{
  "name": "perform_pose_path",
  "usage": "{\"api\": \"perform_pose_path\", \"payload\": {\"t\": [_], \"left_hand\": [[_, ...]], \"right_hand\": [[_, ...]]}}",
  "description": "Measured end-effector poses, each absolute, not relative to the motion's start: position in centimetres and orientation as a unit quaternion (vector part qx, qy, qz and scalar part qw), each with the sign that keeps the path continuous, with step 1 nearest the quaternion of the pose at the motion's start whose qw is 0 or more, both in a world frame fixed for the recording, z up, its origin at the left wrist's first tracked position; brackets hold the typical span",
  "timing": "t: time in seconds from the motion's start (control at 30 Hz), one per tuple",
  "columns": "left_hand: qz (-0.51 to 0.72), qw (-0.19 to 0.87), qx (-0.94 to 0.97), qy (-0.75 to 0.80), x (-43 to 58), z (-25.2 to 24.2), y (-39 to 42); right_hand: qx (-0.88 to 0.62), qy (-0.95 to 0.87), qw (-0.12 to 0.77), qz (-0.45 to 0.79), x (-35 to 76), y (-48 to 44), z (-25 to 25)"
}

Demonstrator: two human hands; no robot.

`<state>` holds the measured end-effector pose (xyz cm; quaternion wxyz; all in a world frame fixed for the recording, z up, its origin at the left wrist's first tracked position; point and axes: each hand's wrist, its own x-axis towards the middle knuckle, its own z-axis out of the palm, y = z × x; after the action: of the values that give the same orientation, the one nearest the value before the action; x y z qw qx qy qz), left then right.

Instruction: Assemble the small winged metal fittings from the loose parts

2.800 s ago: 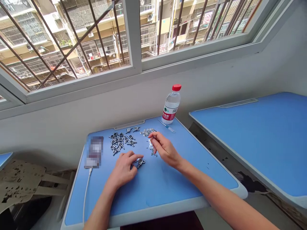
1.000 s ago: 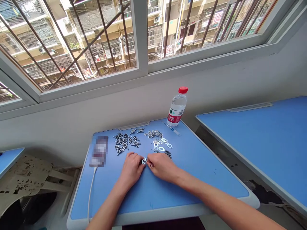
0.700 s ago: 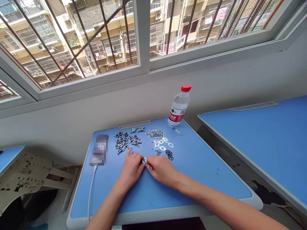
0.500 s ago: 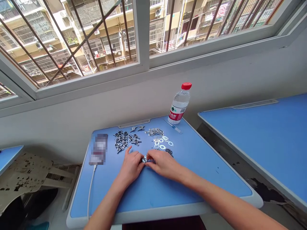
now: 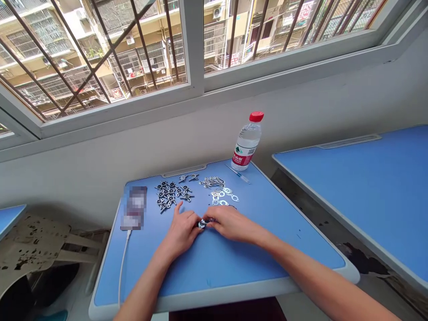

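Observation:
Low over the blue desk, a small metal part with a silvery face is pinched between my two hands. My left hand grips its left side, thumb and index finger pressed together, another finger sticking up. From the right, my right hand closes its thumb and fingertips at the part; something dark shows between them, too small to name. Past my left hand lies a cluster of dark metal fittings with stems. Flat silver plates with holes lie beyond my right hand, partly hidden by it.
Small curved metal pieces lie behind the plates. A pen and a water bottle with a red cap are at the far edge. A blurred-out phone-like device with a white cable lies left. Another blue desk stands right.
The whole view has shifted slightly. Both hands stay together on the small part, which appears turned a little, and my right hand now covers more of the dark pieces behind it.

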<state>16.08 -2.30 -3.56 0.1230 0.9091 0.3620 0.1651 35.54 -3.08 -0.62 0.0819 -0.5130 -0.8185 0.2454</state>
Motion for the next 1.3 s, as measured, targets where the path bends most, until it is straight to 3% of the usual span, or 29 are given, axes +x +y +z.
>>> {"api": "perform_pose_path", "payload": {"t": [0.5, 0.97, 1.3], "left_hand": [[0.147, 0.143, 0.914, 0.349, 15.8, -3.5, -2.6], [0.180, 0.123, 0.897, 0.383, 15.8, -4.2, -2.1], [0.198, 0.091, 0.909, 0.356, 15.8, -4.7, -2.3]], "right_hand": [[-0.484, -0.841, 0.072, 0.229, 35.7, -2.8, -1.1], [-0.482, -0.872, 0.023, 0.081, 34.9, -3.4, -1.1], [-0.489, -0.869, 0.055, 0.052, 33.8, -4.1, -2.4]]}}
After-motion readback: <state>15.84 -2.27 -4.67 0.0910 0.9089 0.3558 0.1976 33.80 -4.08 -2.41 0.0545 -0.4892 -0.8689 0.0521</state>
